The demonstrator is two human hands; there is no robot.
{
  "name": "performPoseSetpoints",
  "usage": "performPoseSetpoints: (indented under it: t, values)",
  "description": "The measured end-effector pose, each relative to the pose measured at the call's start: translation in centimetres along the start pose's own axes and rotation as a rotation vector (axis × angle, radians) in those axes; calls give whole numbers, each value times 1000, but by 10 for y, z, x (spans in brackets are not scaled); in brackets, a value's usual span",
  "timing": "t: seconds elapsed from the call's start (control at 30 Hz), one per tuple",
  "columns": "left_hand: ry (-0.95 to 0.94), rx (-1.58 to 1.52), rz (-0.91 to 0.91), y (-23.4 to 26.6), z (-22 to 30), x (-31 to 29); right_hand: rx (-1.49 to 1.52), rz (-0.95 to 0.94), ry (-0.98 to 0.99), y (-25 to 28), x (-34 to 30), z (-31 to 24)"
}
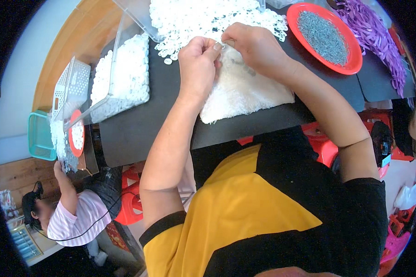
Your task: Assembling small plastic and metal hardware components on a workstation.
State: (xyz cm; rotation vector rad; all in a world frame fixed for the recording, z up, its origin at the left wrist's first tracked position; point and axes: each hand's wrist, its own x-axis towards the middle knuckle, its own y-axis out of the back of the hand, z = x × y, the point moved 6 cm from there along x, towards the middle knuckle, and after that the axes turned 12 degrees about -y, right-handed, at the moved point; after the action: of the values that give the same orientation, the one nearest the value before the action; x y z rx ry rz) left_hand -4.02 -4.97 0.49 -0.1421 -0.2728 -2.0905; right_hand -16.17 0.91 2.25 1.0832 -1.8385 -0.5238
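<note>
The cream plush cloth [247, 94] lies near the front edge of the black bench [166, 122], its top corner raised between both hands. The left hand [198, 60] pinches that corner, thumb against forefinger. The right hand [259, 48] has its fingers bunched beside it; I cannot tell exactly what they grip. A small white piece shows between the fingertips. It could slip free if the pinch loosens, and likely get lost among the white plastic rings [194, 18] just beyond. Plush pile might also snag or hide it.
</note>
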Motion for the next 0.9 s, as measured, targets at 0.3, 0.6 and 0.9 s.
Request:
performPoseSetpoints:
  t: [0.3, 0.6, 0.9]
  values:
    - [-3, -38, -25, -3, -4, 0, -84, -50, -149, -2, -3, 3]
    - [-101, 154, -10, -3, -15, 1, -99, -100, -164, -18, -9, 7]
    - [-189, 239, 36, -6, -13, -1, -15, -33, -134, -22, -12, 8]
